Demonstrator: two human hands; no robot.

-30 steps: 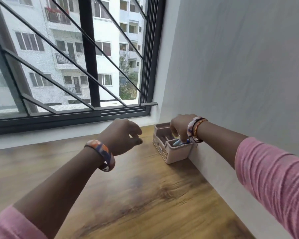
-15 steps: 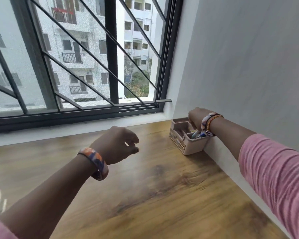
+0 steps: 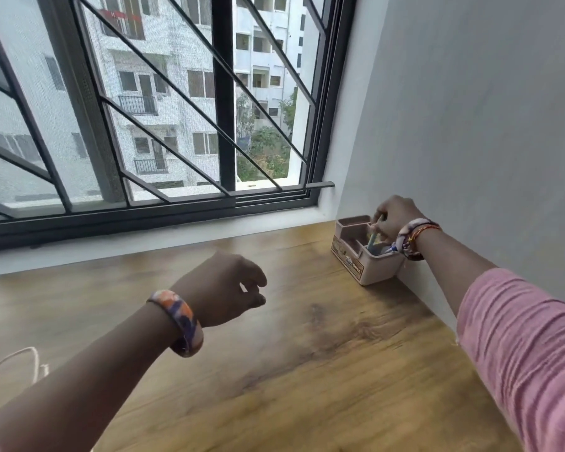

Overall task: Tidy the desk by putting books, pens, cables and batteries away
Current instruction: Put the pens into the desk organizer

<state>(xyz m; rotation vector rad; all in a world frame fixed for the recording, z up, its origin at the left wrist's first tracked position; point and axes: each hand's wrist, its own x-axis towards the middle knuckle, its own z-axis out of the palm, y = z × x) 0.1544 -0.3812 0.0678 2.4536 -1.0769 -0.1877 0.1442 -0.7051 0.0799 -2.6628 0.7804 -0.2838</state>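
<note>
A beige desk organizer (image 3: 369, 269) with several compartments stands in the far right corner of the wooden desk (image 3: 307, 353), against the grey wall. My right hand (image 3: 395, 216) is over its rear compartment, fingers closed on a light blue-green pen (image 3: 373, 238) that stands tilted in the compartment. More pen ends show beside it. My left hand (image 3: 222, 285) hovers above the middle of the desk, fingers loosely curled and apart, holding nothing. A white cable (image 3: 23, 362) loops at the left edge.
A barred window (image 3: 177, 125) with a white sill runs along the desk's far side. The grey wall (image 3: 470, 125) bounds the desk on the right. Bare wood lies between my two arms.
The view has swung left and the white cable has come into sight. My right hand has lifted a little and now pinches the pen upright in the organizer. My left hand stays hovering.
</note>
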